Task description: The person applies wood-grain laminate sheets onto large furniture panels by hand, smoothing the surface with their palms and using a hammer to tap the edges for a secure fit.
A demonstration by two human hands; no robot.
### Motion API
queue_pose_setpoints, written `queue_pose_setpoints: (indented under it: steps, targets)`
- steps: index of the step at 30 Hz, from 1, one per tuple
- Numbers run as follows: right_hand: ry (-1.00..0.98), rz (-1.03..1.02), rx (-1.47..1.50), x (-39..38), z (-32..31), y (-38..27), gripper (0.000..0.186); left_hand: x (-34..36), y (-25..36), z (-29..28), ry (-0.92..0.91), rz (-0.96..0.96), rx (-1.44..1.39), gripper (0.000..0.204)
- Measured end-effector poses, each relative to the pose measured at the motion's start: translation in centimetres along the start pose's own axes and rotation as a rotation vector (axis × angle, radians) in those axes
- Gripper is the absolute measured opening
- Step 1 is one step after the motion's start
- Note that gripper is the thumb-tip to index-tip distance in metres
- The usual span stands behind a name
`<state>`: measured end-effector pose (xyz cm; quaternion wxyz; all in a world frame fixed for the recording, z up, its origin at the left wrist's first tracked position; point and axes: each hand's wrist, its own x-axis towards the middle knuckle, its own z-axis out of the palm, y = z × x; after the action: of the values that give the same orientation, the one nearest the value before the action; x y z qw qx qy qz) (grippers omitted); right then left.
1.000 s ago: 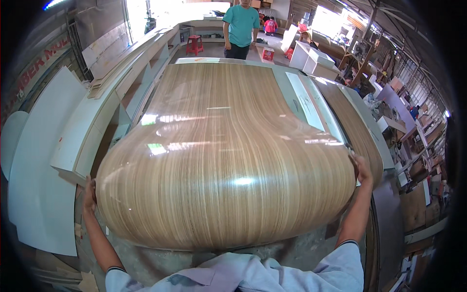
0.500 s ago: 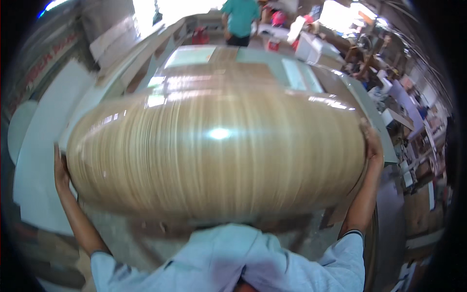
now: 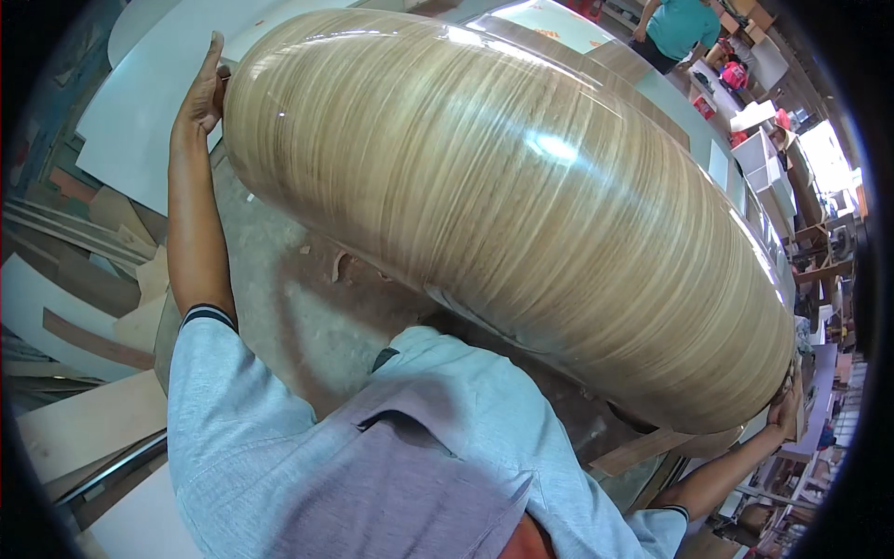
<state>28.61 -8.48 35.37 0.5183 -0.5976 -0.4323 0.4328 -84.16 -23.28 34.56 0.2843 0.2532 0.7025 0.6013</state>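
A wide, glossy sheet with brown wood-grain stripes (image 3: 484,205) stretches across the view between my two hands, its outline bent by the lens. At its left end, my left hand (image 3: 203,98) grips the edge, thumb pointing up and the other fingers partly hidden behind it. My right hand (image 3: 789,407) holds the lower right end, with its fingertips close against the edge. The sheet's near edge hangs in front of my body, above the grey floor (image 3: 298,279).
White panels (image 3: 140,121) lie at the far left, with wood offcuts (image 3: 93,410) below them. A person in a green shirt (image 3: 684,28) stands at the far right, beyond a table. White box-like cabinets (image 3: 768,168) and workshop clutter line the right side.
The sheet has turned in view: its left end is now higher and farther, its right end lower and nearer. Both hands keep hold of its ends. The other person appears farther right.
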Motion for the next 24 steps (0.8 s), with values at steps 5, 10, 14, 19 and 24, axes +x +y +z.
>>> queue_pose_setpoints:
  steps: [5,10,14,19,24]
  targets:
    - [0.027,0.127,0.059,-5.6,1.0,1.4,0.051,-3.7,-4.1,1.4,-0.055,-0.032,0.076,0.103]
    - [0.013,0.095,0.175,-11.2,4.4,5.6,0.057,-6.8,-12.4,-7.7,-0.184,-0.177,-0.040,0.085]
    - [0.186,-0.013,-0.099,-13.4,1.6,8.2,0.052,-9.6,-11.9,-4.4,-0.241,-0.147,0.109,0.075]
    - [0.128,0.023,-0.130,-15.8,4.6,9.8,0.043,-7.3,-11.1,-4.7,-0.327,-0.106,0.061,0.065]
    - [0.193,0.073,0.005,-18.5,7.2,10.1,0.042,-6.3,-12.3,-7.0,-0.371,-0.150,0.019,0.065]
